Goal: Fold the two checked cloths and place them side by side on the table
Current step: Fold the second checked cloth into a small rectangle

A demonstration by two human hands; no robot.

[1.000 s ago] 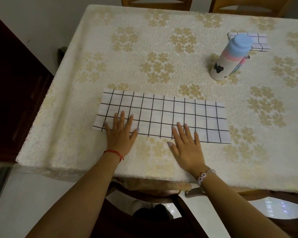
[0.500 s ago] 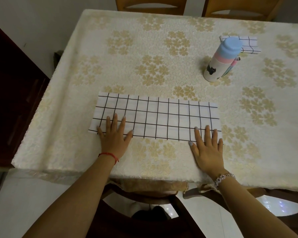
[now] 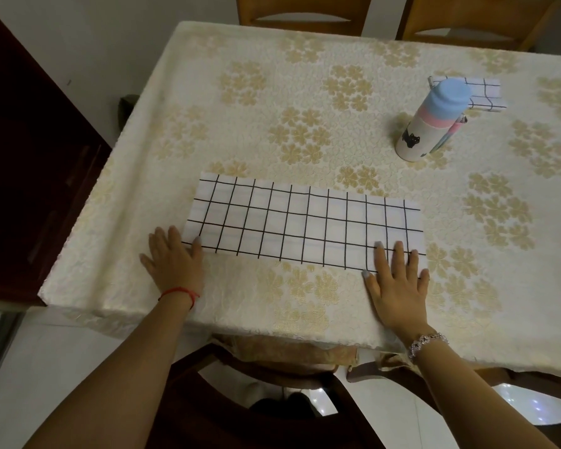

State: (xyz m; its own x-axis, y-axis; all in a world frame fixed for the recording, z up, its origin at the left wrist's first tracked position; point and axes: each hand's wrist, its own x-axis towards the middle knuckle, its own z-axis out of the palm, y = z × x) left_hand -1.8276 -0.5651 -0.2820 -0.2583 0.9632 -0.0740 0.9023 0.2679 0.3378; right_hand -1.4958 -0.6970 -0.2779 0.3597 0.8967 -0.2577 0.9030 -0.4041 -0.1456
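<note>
A white cloth with a black grid (image 3: 305, 222) lies flat as a long strip near the table's front edge. My left hand (image 3: 174, 259) rests flat at its near left corner, mostly on the tablecloth, with the thumb touching the cloth. My right hand (image 3: 397, 280) lies flat with spread fingers on the near right corner. A second checked cloth (image 3: 481, 92), folded small, sits at the back right, partly hidden behind a bottle.
A bottle with a blue cap and a pink band (image 3: 433, 121) stands upright at the back right. The table (image 3: 305, 92) wears a cream cloth with gold flowers. Two wooden chairs (image 3: 302, 14) stand at the far side, a dark chair (image 3: 272, 400) below me.
Both hands slid outward along the cloth's near edge: the left one to the left corner, the right one to the right corner. The cloth stayed flat.
</note>
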